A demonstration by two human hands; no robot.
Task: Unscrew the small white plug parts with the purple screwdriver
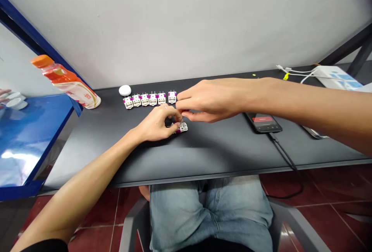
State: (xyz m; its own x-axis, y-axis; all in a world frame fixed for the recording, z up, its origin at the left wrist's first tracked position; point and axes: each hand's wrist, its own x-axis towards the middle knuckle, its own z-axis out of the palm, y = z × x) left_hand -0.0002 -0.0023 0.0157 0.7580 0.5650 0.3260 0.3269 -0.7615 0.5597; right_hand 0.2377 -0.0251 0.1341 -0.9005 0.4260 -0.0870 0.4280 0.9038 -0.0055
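My left hand rests on the black table, with thumb and fingers closed on a small white-and-purple block that lies on the tabletop. My right hand comes in from the right, just above that block, its fingers pinched together. A bit of something dark red shows at its fingertips, too small and covered to name. Behind my hands stands a row of several similar white-and-purple blocks with thin metal pins pointing up. One such block sits slightly apart at the row's right end, close to my right fingers.
A white round case lies behind the row's left end. At the left stands an orange-capped bottle. Right of my hands, a phone with a black cable lies partly under my forearm. A white box and white cables are farther right.
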